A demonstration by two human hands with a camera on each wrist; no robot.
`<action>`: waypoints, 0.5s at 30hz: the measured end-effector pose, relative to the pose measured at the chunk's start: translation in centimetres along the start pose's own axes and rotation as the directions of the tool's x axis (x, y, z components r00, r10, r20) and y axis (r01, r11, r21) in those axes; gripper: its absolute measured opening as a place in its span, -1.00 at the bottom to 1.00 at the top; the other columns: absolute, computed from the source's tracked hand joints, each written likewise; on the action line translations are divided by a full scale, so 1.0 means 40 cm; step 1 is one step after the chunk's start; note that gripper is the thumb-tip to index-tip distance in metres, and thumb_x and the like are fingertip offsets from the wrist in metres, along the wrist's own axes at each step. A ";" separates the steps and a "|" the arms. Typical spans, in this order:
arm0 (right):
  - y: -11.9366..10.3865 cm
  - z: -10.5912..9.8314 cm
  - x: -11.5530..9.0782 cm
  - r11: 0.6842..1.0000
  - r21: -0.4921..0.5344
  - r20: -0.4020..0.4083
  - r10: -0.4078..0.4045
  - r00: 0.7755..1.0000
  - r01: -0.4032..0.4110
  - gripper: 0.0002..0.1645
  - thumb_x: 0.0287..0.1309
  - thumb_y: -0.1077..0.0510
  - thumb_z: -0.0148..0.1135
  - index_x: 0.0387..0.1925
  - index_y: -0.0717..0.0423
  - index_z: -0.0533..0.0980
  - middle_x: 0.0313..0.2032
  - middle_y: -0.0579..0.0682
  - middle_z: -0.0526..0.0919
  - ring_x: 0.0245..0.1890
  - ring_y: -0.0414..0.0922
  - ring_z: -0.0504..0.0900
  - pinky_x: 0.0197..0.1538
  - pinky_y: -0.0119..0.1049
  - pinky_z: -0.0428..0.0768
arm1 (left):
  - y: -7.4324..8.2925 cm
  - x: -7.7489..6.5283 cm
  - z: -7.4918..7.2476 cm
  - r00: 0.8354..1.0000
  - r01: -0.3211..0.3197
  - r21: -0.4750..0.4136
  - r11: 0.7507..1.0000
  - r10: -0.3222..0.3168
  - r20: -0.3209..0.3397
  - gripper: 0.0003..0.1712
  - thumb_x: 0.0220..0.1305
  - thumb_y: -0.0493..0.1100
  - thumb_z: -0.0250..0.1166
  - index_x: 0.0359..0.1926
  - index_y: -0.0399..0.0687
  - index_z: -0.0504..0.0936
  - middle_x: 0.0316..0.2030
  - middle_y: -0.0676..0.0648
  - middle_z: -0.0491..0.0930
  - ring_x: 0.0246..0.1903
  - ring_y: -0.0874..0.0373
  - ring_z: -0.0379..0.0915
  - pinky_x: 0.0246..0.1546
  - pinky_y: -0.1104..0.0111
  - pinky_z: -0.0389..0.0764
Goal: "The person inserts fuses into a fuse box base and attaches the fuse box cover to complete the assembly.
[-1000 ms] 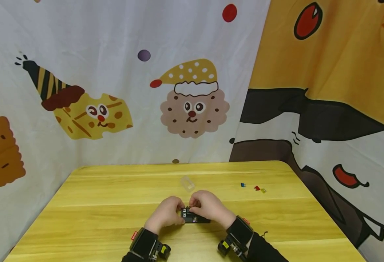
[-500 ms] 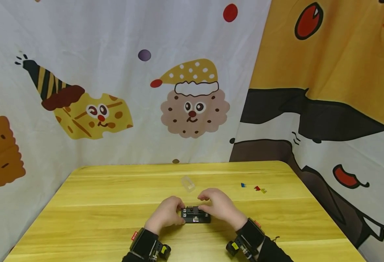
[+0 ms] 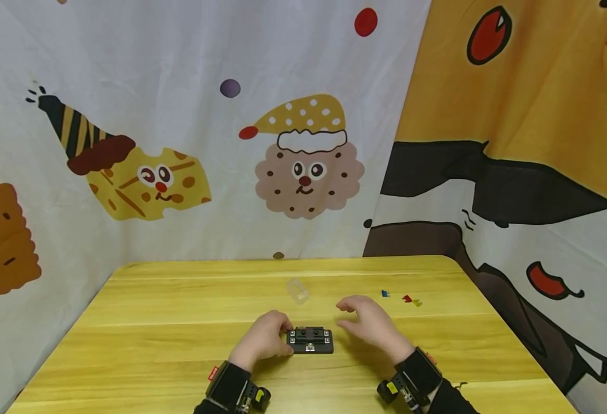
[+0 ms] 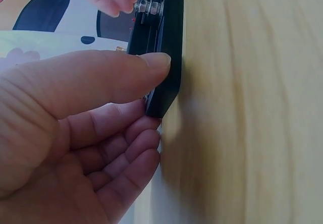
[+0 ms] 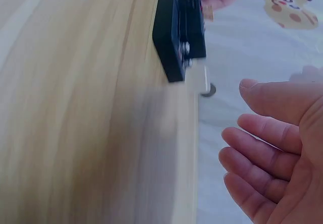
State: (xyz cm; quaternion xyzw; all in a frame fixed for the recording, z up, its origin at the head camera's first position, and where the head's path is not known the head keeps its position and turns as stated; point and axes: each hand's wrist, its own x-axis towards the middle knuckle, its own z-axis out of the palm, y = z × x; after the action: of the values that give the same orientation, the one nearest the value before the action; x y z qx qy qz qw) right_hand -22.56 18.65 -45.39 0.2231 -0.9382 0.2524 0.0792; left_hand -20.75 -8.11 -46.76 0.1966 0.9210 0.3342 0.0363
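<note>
A printed cloth (image 3: 179,46) fills the upper part of the head view, white at the left and centre, orange, black and white at the right. On it, left of centre, is a cartoon cheese (image 3: 150,187) in a striped party hat; at the centre, a round pink biscuit (image 3: 308,192) in a spotted yellow cap. A yellow wood-grain table (image 3: 153,322) spans the lower part of the frame.

At the lower centre are a person's two hands. The right hand (image 3: 371,323) is right of centre, thumb and gently curved fingers spread well apart from each other. The left hand (image 3: 263,340), left of centre, pinches the left end of a black block (image 3: 310,340) between thumb and fingers. Each wrist wears a black strap with a small camera.

The block lies flat on the table at lower centre, between the hands, with shiny metal screws on it; the right hand is near its right end, with a gap between. Above the block in the frame lies a small clear box (image 3: 297,291). Towards the table's upper right are tiny blue (image 3: 385,293), red (image 3: 407,298) and yellow pieces (image 3: 417,302), the red and yellow just beside each other.
</note>
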 end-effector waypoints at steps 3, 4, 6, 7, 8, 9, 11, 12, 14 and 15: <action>0.020 -0.009 -0.009 0.999 -0.017 -0.017 0.046 0.999 -0.046 -0.63 0.05 0.15 0.49 -0.07 0.10 0.64 -0.15 -0.05 0.67 -0.14 -0.04 0.61 -0.03 -0.05 0.57 | 0.000 0.001 0.000 1.000 -0.005 0.005 1.000 0.005 0.001 -0.56 -0.26 -0.25 0.61 -0.28 -0.20 0.64 -0.34 0.01 0.49 -0.34 0.14 0.37 -0.21 0.20 0.48; 0.027 -0.012 -0.011 0.998 -0.019 -0.019 0.062 0.998 -0.063 -0.63 0.05 0.15 0.49 -0.07 0.10 0.64 -0.15 -0.05 0.67 -0.14 -0.04 0.61 -0.03 -0.05 0.56 | 0.000 0.001 0.001 1.000 -0.007 0.005 1.000 0.007 0.001 -0.56 -0.26 -0.25 0.61 -0.28 -0.20 0.64 -0.34 0.02 0.49 -0.34 0.14 0.37 -0.21 0.20 0.48; 0.042 -0.019 -0.016 0.996 -0.020 -0.025 0.088 0.996 -0.089 -0.63 0.05 0.14 0.49 -0.07 0.11 0.64 -0.15 -0.05 0.67 -0.13 -0.04 0.61 -0.03 -0.05 0.57 | 0.000 0.002 0.001 1.000 -0.010 0.006 1.000 0.010 0.000 -0.56 -0.26 -0.25 0.61 -0.28 -0.20 0.64 -0.34 0.02 0.49 -0.35 0.15 0.36 -0.22 0.21 0.48; 0.050 -0.023 -0.019 0.995 -0.020 -0.028 0.096 0.995 -0.097 -0.62 0.05 0.14 0.49 -0.07 0.12 0.64 -0.14 -0.04 0.67 -0.13 -0.03 0.62 -0.03 -0.05 0.57 | -0.001 0.002 0.001 1.000 -0.012 0.007 1.000 0.012 -0.002 -0.56 -0.27 -0.25 0.61 -0.29 -0.19 0.64 -0.34 0.02 0.48 -0.35 0.15 0.36 -0.22 0.21 0.47; 0.059 -0.028 -0.021 0.994 -0.023 -0.027 0.103 0.994 -0.104 -0.62 0.06 0.14 0.49 -0.06 0.13 0.64 -0.13 -0.03 0.67 -0.13 -0.03 0.62 -0.03 -0.06 0.57 | -0.001 0.002 0.002 1.000 -0.013 0.008 1.000 0.013 -0.003 -0.57 -0.27 -0.25 0.61 -0.29 -0.19 0.64 -0.35 0.02 0.48 -0.35 0.15 0.36 -0.23 0.21 0.47; 0.067 -0.033 -0.024 0.994 -0.023 -0.029 0.106 0.994 -0.107 -0.61 0.07 0.14 0.48 -0.05 0.13 0.64 -0.12 -0.02 0.67 -0.13 -0.02 0.62 -0.03 -0.06 0.57 | -0.001 0.002 0.002 1.000 -0.013 0.008 1.000 0.013 -0.004 -0.57 -0.27 -0.25 0.61 -0.29 -0.19 0.64 -0.35 0.02 0.48 -0.35 0.15 0.36 -0.23 0.21 0.47; 0.084 -0.045 -0.029 0.994 -0.017 -0.031 0.105 0.994 -0.105 -0.60 0.09 0.15 0.46 -0.03 0.17 0.63 -0.11 0.01 0.67 -0.12 0.02 0.62 -0.03 -0.04 0.57 | -0.001 0.001 0.002 1.000 -0.013 0.006 1.000 0.013 -0.008 -0.56 -0.28 -0.25 0.61 -0.30 -0.19 0.64 -0.35 0.02 0.48 -0.35 0.15 0.35 -0.23 0.21 0.46; 0.092 -0.052 -0.033 0.995 -0.017 -0.032 0.102 0.994 -0.103 -0.60 0.10 0.15 0.45 -0.02 0.18 0.62 -0.11 0.03 0.67 -0.11 0.03 0.62 -0.03 -0.04 0.57 | -0.001 0.000 0.002 1.000 -0.013 0.006 1.000 0.013 -0.009 -0.56 -0.29 -0.25 0.61 -0.30 -0.19 0.64 -0.35 0.02 0.48 -0.35 0.15 0.35 -0.23 0.21 0.46; 0.106 -0.067 -0.041 0.995 -0.015 -0.035 0.096 0.995 -0.097 -0.59 0.12 0.15 0.44 0.01 0.20 0.61 -0.10 0.05 0.67 -0.09 0.06 0.62 -0.03 -0.03 0.57 | 0.000 0.000 0.002 1.000 -0.010 0.006 1.000 0.010 -0.010 -0.56 -0.29 -0.25 0.61 -0.30 -0.19 0.64 -0.35 0.01 0.48 -0.35 0.15 0.36 -0.22 0.21 0.46; 0.113 -0.074 -0.044 0.995 -0.012 -0.039 0.096 0.995 -0.097 -0.58 0.13 0.15 0.43 0.02 0.21 0.61 -0.09 0.07 0.66 -0.09 0.07 0.62 -0.03 -0.01 0.57 | 0.000 0.000 0.002 1.000 -0.008 0.006 1.000 0.008 -0.010 -0.56 -0.29 -0.25 0.61 -0.30 -0.19 0.64 -0.35 0.01 0.48 -0.35 0.15 0.36 -0.22 0.21 0.46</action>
State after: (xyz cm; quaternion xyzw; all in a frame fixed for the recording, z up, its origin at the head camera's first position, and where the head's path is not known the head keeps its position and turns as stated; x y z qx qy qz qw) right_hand -22.95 24.33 -45.26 0.1720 -0.9479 0.2537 0.0864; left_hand -20.74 -8.06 -46.80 0.1987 0.9215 0.3324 0.0298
